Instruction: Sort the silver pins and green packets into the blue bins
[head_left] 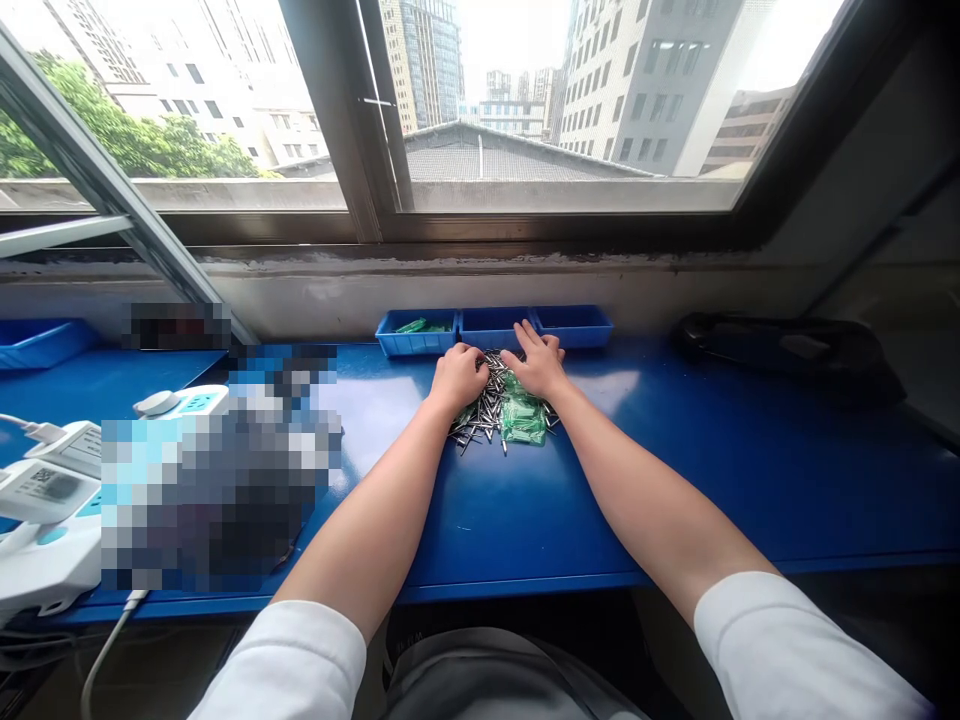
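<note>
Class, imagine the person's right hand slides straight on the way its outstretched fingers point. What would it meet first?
Most likely the middle blue bin: the right hand points toward it. Depth is unclear here, so it may already touch the rim or hover above.

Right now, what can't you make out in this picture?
Head view:
Whether the left hand holds anything: its own fingers hide that.
Metal pieces beneath the right hand: covered by it.
Middle blue bin: partly behind the right hand.
Items at left: blurred by pixelation.
Power strip: cut off by the left edge.
</note>
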